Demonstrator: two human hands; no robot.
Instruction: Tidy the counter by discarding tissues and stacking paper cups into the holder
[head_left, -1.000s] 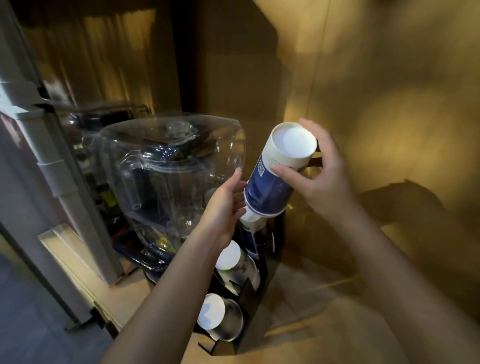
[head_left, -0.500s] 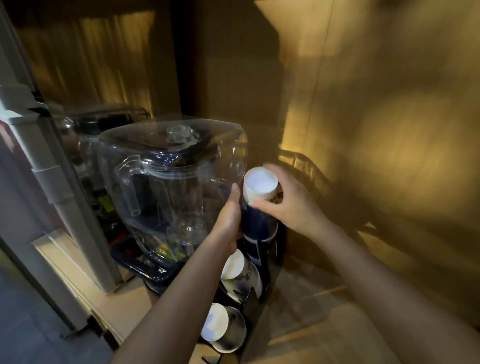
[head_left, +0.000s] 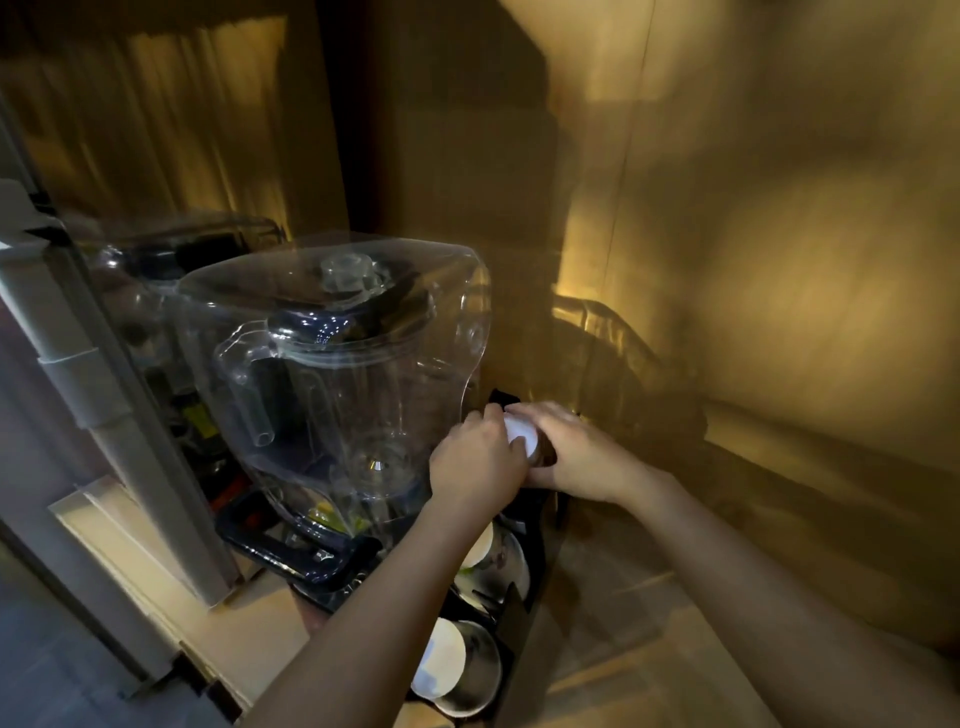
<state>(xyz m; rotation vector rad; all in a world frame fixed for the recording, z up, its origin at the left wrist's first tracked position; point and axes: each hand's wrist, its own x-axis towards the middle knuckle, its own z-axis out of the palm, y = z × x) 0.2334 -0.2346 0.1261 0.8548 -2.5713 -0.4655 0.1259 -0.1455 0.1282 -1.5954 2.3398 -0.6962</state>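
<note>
An upside-down paper cup stack (head_left: 521, 435) shows only its white base, sunk low into the far slot of the black cup holder (head_left: 522, 603). My left hand (head_left: 475, 460) and my right hand (head_left: 574, 454) close around it from either side, hiding its blue wall. Two nearer slots of the holder carry other cup stacks, one (head_left: 480, 545) half hidden behind my left forearm and one (head_left: 440, 662) at the front with its white base showing. No tissues are in sight.
A large clear blender jar under a transparent cover (head_left: 337, 374) stands directly left of the holder, on a dark base (head_left: 296, 545). A second blender (head_left: 171, 254) sits behind it. Wooden walls close the corner. A grey pillar (head_left: 78, 374) rises at the left.
The blue cup stack was held tilted above the holder, then lowered upright, and now sits deep in the far slot. Both hands followed it down.
</note>
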